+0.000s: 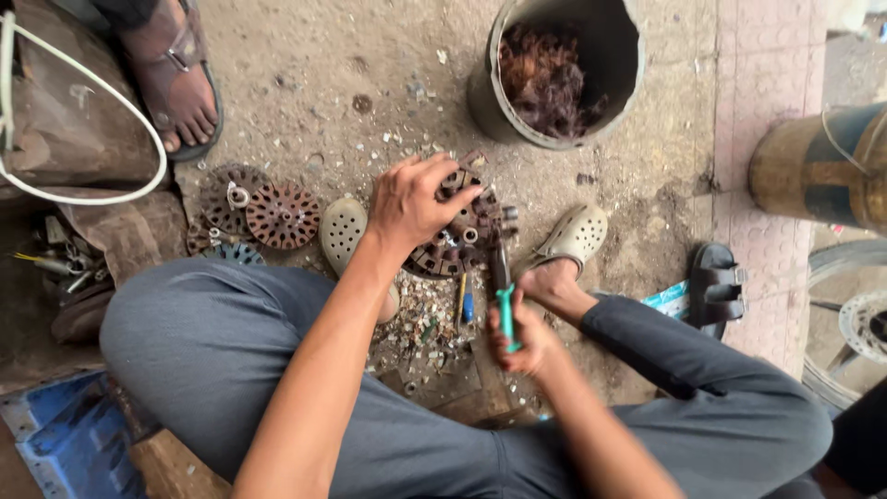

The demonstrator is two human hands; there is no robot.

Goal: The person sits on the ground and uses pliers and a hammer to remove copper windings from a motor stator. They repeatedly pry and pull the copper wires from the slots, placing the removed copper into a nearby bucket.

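Observation:
My left hand (414,201) grips the top rim of a round rusty motor stator (462,236) that stands on the ground between my feet. My right hand (520,340) is closed on the teal handle of a screwdriver (504,305); its dark shaft points up at the stator's lower edge. My feet wear pale perforated clogs, the left clog (346,231) and the right clog (575,237) on either side of the stator. Small scraps litter the ground (427,319) below it.
A grey bucket (562,113) with tangled copper wire stands behind the stator. Rusty slotted discs (277,214) lie at the left. Another person's sandalled foot (176,79) is at upper left. A black sandal (716,285), a brown drum (822,166) and a wheel (850,319) are at right.

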